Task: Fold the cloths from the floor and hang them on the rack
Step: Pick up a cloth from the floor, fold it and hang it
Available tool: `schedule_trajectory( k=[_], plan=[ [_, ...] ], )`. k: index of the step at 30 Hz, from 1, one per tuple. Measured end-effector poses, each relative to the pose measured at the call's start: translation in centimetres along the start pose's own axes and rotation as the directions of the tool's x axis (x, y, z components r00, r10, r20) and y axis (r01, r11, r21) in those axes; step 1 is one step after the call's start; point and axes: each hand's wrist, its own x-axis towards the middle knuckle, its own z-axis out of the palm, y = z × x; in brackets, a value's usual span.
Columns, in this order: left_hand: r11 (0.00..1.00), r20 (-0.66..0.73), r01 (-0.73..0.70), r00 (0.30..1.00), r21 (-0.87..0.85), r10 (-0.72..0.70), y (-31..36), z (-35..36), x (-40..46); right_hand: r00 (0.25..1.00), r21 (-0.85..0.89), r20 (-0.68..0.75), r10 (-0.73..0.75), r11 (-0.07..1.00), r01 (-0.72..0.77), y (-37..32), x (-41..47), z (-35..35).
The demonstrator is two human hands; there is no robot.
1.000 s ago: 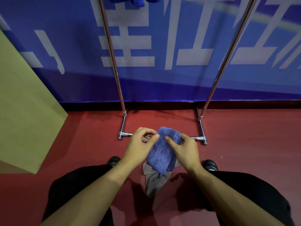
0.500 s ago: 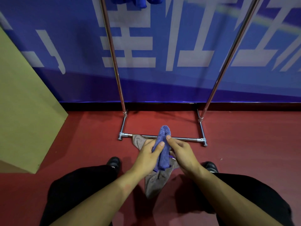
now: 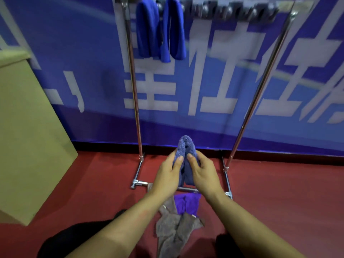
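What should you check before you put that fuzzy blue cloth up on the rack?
1. Cloth folded: ok, doubled over.
2. Left hand grips it: ok.
3. Right hand grips it: ok.
4. Free space on the top bar: ok, right of the two hung cloths.
5. Cloth clear of the floor pile: ok, held above it.
6. Bar within reach: cannot tell.

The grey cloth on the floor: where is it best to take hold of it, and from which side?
Probably from above, at the near end of the grey cloth: it lies flat and crumpled, and its far end lies beside the purple cloth.
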Motion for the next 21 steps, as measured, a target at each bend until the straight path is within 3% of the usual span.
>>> schedule_trajectory(
  k=[7,14,21],
  plan=[
    [0.967,-0.08,-0.214,0.971,0.137,0.226,9.3,-2.3,8.5,0.97,-0.295,-0.054,-0.238,0.931,0.212,-9.1,8.1,-5.1],
    [0.893,-0.161,-0.319,0.91,0.317,0.382,16.7,-3.5,15.9,0.903,-0.396,-0.13,-0.41,0.856,0.332,-16.4,14.0,-7.6],
    [0.866,-0.335,-0.39,0.808,0.314,0.486,22.7,-3.7,22.2,0.823,-0.447,-0.241,-0.515,0.811,0.377,-21.3,20.7,-8.0]
  ],
)
